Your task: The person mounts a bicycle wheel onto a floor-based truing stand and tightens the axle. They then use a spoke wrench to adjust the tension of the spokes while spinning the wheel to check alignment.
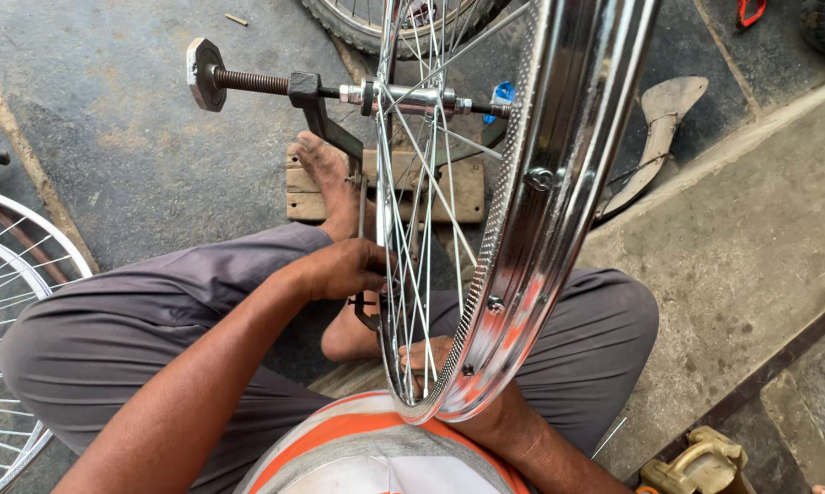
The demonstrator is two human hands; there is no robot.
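Here, the left hand (344, 268) is gripping a small tool at the spokes (412, 229), while the right hand (431, 355), fingers curled, is steadying the chrome wheel rim (559, 174) upright in its stand (321, 101).

Soft, even daylight fills the scene, bright without harsh shadows. The chrome wheel rim (559, 183) throws streaky glare and mirrors orange and grey nearby. Dim shade pools between the legs under the spokes (412, 229). Focus holds across most of the frame; the rim bows with wide-angle distortion near the top edge.
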